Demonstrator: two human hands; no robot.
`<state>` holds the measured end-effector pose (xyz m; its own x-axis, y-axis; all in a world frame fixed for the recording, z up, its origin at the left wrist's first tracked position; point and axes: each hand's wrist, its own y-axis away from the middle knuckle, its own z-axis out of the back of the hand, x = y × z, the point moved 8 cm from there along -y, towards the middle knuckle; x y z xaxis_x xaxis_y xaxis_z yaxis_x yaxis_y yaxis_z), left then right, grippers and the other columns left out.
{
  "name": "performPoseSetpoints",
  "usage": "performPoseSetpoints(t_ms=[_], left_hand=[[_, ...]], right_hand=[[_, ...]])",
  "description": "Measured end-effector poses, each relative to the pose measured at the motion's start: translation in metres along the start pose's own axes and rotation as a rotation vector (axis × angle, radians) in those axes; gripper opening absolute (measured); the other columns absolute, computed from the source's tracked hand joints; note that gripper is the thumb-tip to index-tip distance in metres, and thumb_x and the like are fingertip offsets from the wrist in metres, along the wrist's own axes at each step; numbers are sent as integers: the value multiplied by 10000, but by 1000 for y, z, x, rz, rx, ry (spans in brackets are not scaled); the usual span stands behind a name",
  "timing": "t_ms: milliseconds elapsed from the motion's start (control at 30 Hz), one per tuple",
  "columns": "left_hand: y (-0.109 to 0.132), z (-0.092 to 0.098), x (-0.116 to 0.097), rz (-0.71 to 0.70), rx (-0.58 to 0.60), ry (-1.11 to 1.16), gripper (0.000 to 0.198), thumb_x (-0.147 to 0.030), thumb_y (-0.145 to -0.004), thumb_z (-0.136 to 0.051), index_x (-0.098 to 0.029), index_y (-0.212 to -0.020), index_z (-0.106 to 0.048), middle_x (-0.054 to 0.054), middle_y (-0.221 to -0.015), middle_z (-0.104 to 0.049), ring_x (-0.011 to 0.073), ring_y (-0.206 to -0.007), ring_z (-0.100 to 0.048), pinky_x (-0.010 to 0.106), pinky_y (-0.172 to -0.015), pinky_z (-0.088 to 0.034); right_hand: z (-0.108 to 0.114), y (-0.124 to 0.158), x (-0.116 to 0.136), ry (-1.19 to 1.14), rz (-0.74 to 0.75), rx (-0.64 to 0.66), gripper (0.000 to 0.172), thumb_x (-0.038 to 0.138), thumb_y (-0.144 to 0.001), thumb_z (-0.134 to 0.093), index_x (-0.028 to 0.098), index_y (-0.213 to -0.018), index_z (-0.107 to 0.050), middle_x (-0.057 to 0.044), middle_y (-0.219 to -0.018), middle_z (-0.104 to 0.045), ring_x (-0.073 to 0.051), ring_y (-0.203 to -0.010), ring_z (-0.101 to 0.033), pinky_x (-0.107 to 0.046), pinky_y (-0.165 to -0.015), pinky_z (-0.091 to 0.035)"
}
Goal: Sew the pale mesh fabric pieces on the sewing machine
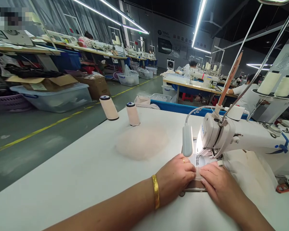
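A white sewing machine (213, 131) stands at the right of the white table, its lamp (188, 141) lit beside the needle area. In front of the needle, my left hand (177, 176) has its fingers curled together at the left edge of a small light fabric piece (197, 173). My right hand (219, 186) rests at the right edge of that piece, its fingers close together and pressing down. Sheer pale fabric (250, 170) is heaped right of the needle. Another thin beige piece (143, 141) lies flat on the table, left of the machine.
Two pale thread cones (109, 108) stand at the table's far left edge. Behind the machine is a blue cloth trough (168, 106). A thread stand with cream cones (269, 82) is at the right. Beyond, a person in white (247, 96) sits among other machines.
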<state>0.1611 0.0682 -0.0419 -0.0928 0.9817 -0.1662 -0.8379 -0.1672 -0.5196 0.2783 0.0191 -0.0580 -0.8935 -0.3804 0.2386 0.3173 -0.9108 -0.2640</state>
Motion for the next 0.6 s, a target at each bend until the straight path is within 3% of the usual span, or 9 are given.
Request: performPoseSetpoints(t_ms=[133, 367, 600], left_hand=[[-4, 4, 2, 24, 8, -36, 194, -42, -929, -595, -189, -872, -707, 24, -967, -780, 185, -822, -655, 342, -751, -448], [-9, 2, 9, 56, 15, -100, 237, -45, -948, -581, -196, -813, -703, 37, -854, -726, 194, -837, -660, 330, -809, -475], [-11, -2, 15, 98, 29, -116, 230, -65, -956, -565, -192, -811, -691, 50, -856, -720, 208, -846, -662, 340, -824, -487]], right_hand=[[-1, -4, -3, 36, -17, -5, 205, 109, -1023, -450, 232, -934, -588, -43, -938, -670, -246, -870, -601, -363, -708, -442], [4, -9, -6, 42, -42, -49, 213, 150, -1035, -441, 242, -967, -620, -52, -939, -677, -237, -846, -618, -344, -713, -471], [0, -10, -12, 37, -100, -57, 260, 155, -1013, -444, 248, -1155, -642, -95, -1182, -701, -276, -968, -671, -380, -738, -524]])
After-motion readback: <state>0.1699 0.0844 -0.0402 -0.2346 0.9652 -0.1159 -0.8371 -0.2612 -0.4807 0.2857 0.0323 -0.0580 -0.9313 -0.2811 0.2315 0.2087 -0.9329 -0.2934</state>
